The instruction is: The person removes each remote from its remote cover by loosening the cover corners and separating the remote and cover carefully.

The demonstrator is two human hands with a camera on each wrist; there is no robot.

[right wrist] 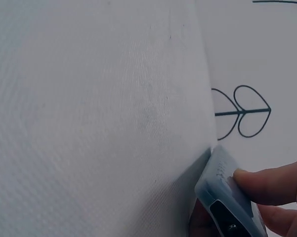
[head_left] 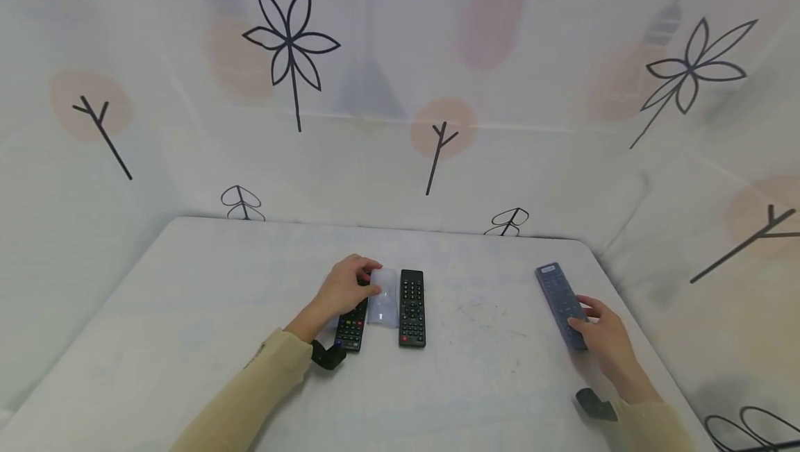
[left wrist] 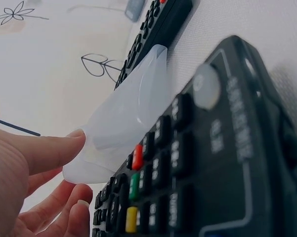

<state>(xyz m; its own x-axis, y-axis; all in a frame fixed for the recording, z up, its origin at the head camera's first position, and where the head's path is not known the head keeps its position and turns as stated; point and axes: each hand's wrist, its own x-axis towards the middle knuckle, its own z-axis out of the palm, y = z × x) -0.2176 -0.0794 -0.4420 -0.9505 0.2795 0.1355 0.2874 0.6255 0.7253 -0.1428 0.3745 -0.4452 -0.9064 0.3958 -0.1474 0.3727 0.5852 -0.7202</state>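
Note:
My left hand pinches the far end of a translucent remote cover between thumb and fingers. In the left wrist view the cover looks limp and flat. Under that hand lies a black remote control with coloured buttons, its upper part partly hidden. A second black remote control lies just right of the cover. At the table's right side my right hand grips a remote control in a bluish translucent cover. In the right wrist view the thumb presses on this covered remote's face.
A white cloth-covered table carries everything. Its right edge runs close by my right hand. A pale curtain with flower and leaf drawings hangs behind and at the sides. Dark wrist mounts sit at both cuffs.

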